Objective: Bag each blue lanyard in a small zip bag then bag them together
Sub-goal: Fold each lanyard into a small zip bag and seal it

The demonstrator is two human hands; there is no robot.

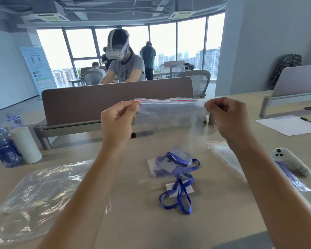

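Up above the desk (133,221), a clear zip bag (171,114) with a red seal line hangs stretched between both hands: left hand (118,119) and right hand (226,117) each pinch a top corner. Below, mid-desk, lies a blue lanyard (178,196), its upper part inside a small bag (172,164).

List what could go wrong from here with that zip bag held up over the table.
1. Both hands, left hand and right hand, only pinch the top corners of the zip bag, so a corner could slip free.
2. With both hands busy, none is free to lift the blue lanyards lying below on the table.
3. Loose lanyard loops could snag on the bag's mouth.
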